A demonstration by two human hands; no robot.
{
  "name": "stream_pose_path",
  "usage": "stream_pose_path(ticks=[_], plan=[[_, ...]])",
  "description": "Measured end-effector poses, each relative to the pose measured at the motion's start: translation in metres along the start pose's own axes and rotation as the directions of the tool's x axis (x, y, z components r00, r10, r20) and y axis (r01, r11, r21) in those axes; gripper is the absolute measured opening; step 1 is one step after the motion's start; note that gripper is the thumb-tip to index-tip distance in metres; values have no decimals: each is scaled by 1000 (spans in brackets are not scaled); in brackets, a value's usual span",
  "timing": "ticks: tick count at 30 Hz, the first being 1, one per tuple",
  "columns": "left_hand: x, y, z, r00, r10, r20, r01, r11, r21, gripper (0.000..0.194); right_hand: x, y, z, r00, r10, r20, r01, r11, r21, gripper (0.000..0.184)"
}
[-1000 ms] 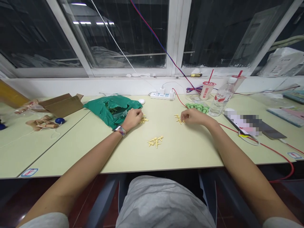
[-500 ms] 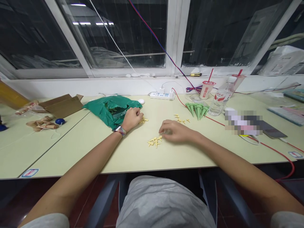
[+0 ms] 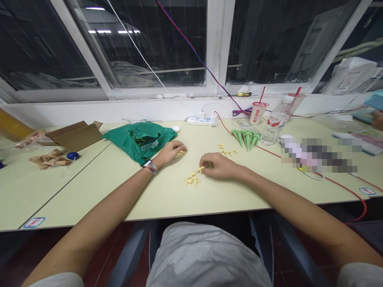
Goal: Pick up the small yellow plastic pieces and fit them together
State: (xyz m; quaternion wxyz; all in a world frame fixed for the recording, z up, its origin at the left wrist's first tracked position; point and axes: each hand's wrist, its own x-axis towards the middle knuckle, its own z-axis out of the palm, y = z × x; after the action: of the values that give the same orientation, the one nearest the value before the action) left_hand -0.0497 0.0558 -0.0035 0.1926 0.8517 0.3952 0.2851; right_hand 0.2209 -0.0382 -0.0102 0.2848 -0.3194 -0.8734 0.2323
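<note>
My right hand is closed in a pinch at the end of a small yellow peg-like piece. Just left of and below its fingertips lies a loose group of several similar yellow pieces, some with pointed ends. My left hand, with a patterned band at its wrist, rests on the table with curled fingers over another little pile of yellow pieces; what its fingertips grip is hidden. Beside that hand lies a torn green plastic bag, its opening facing me.
More yellow pieces lie behind my right hand, near several green cones. A water bottle, a drink cup and a power strip stand farther back. Wooden toys and a cardboard box are left. Another person's hand shows far right.
My left hand has shifted slightly right and lower, its fingers now covering the pile. My right fingers have come together on a yellow piece. Another person's hand has appeared at the right edge.
</note>
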Motion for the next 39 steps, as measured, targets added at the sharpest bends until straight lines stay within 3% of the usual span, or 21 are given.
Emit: stream_pose_path(ticks=[8,12,16,20,25,31,39], plan=[[-2,7,3,1000,10,10,-10,1000,-1,33,4,0,10,984,122,-133,-86,964,252,5],[-7,19,7,986,155,-52,-148,982,121,25,8,5,14,953,232,-196,-147,917,370,9],[-15,44,13,951,310,4,-304,931,201,20,12,12,15,911,346,-224,-164,802,574,25],[-20,61,21,907,417,54,-418,878,232,17,13,14,13,894,389,-224,-156,736,658,27],[-22,63,24,910,405,84,-413,883,221,20,14,13,14,885,407,-224,-148,705,694,27],[-22,66,27,916,400,34,-398,895,200,19,15,9,12,889,423,-174,-163,649,744,28],[-26,72,28,951,309,-15,-307,949,73,28,13,8,10,916,345,-205,-107,703,703,33]])
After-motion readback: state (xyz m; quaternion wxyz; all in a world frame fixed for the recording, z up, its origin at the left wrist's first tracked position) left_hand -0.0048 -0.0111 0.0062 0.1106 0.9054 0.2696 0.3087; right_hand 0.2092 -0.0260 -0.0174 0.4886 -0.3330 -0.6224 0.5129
